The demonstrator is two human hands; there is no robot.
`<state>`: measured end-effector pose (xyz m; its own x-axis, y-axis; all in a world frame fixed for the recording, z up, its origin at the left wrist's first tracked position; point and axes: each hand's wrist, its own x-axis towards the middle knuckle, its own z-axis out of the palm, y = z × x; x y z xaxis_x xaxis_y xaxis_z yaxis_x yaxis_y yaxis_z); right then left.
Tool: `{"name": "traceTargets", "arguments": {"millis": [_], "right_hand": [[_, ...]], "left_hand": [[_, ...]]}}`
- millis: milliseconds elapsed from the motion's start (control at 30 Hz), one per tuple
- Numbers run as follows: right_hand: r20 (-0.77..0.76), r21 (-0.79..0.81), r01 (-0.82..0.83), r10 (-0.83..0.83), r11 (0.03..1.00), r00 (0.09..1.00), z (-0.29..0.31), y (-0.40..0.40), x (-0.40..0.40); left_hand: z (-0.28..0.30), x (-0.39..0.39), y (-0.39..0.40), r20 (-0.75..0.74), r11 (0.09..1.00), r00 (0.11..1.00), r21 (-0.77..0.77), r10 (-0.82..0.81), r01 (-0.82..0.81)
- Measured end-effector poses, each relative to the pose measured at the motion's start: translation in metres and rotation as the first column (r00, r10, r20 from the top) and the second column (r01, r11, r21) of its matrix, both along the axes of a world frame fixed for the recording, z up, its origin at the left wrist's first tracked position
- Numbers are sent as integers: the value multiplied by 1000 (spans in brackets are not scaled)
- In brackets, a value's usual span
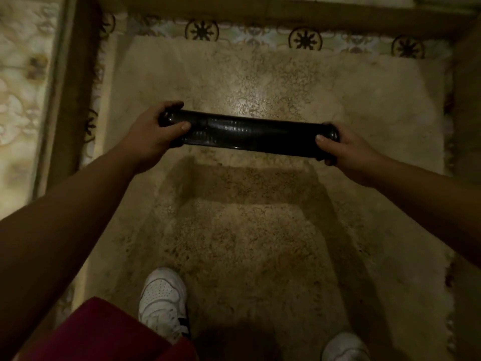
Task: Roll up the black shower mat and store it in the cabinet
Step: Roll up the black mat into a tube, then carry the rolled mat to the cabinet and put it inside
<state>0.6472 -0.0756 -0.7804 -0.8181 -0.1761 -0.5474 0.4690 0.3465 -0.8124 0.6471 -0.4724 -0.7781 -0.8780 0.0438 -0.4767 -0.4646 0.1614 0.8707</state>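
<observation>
Black shower mat, a tight glossy ribbed roll, gripped at its ends by left hand and right hand

Both arms are held out forward and down, bare to above the elbow, and are angled inward toward each other. The left hand is closed around the left end of the mat, thumb laid along the near side, fingers curled over the far side. The right hand is closed around the right end, thumb on top. The wrists are kept nearly straight. White shoes are worn on both feet.
</observation>
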Motion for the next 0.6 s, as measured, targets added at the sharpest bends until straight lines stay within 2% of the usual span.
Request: {"name": "traceTargets", "arguments": {"millis": [133,300,467,600], "right_hand": [[-28,44,-75,77,996,997,61,20,-17],[-30,-37,42,-43,998,999,171,27,-16],[4,-25,73,-73,997,997,300,14,13],[-15,9,172,-172,985,985,420,1,42]], "left_hand": [[48,0,7,67,993,997,113,-40,32],[161,10,7,84,981,996,194,5,-21],[295,36,3,68,983,990,129,126,-134],[414,51,1,27,976,983,115,181,-183]]}}
